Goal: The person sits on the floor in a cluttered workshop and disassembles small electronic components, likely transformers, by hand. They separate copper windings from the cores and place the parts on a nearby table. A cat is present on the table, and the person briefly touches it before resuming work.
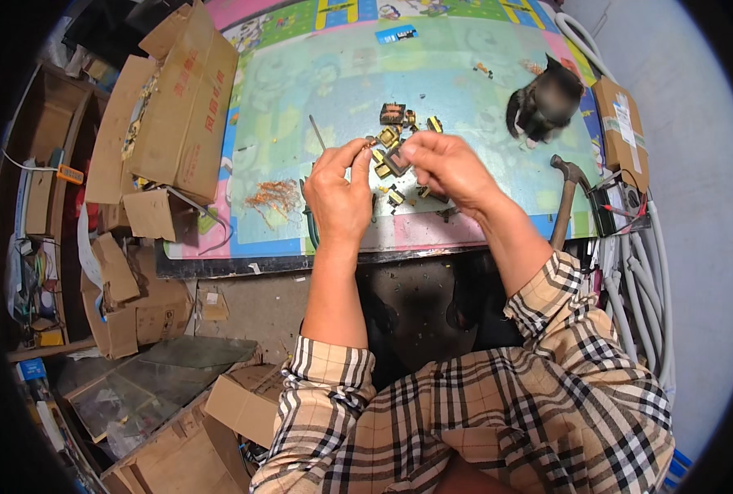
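Note:
Over the table's near middle, my left hand [339,193] pinches a small coppery piece [369,144] between thumb and fingertips. Just to its right, my right hand [457,173] has its fingers curled and closed; what they hold, if anything, is too small to make out. Several small transformers with yellow tape and dark cores [388,137] lie beneath and beyond the fingertips. A larger one with copper windings [393,114] sits at the back of this group. Green-handled pliers [309,222] lie partly hidden by my left hand. Left of them spreads a loose heap of copper wire [274,198].
A thin metal rod [316,132] lies beyond my left hand. A hammer [565,193] rests at the table's right edge, near a black cat [547,100]. An open cardboard box [189,107] with small parts stands at left. A blue packet [397,34] lies at the back.

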Demonstrator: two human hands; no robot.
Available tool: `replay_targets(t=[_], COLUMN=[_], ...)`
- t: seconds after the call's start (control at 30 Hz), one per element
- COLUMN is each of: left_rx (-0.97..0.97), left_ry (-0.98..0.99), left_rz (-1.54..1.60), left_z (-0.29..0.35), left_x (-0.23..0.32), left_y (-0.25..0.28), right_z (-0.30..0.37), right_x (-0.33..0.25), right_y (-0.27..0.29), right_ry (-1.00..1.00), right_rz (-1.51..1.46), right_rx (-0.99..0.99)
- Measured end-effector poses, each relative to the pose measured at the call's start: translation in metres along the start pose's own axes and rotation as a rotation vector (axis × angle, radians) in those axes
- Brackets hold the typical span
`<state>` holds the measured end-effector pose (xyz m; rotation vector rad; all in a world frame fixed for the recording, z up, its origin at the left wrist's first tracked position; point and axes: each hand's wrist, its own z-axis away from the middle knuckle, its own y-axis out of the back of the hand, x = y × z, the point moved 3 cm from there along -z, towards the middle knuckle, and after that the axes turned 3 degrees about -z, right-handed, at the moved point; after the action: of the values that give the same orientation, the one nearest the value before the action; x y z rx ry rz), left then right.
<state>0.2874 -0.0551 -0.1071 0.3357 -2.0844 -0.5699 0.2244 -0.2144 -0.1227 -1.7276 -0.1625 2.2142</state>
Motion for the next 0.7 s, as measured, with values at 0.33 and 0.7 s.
replay_targets(t=[0.33, 0.7], left_rx=[-0.038, -0.128], left_ry=[-0.254, -0.098], left_rz=[-0.209, -0.124], left_z=[-0.006, -0.008], left_x=[-0.004, -0.021], left_y=[0.017, 0.035], right_z=[-0.001, 0.003], right_x=[-0.028, -0.030], right_y=[0.054, 0.073], right_ry=[0.228, 0.174], right_rz=[0.244, 0.306], right_rx=[0.253, 0.277])
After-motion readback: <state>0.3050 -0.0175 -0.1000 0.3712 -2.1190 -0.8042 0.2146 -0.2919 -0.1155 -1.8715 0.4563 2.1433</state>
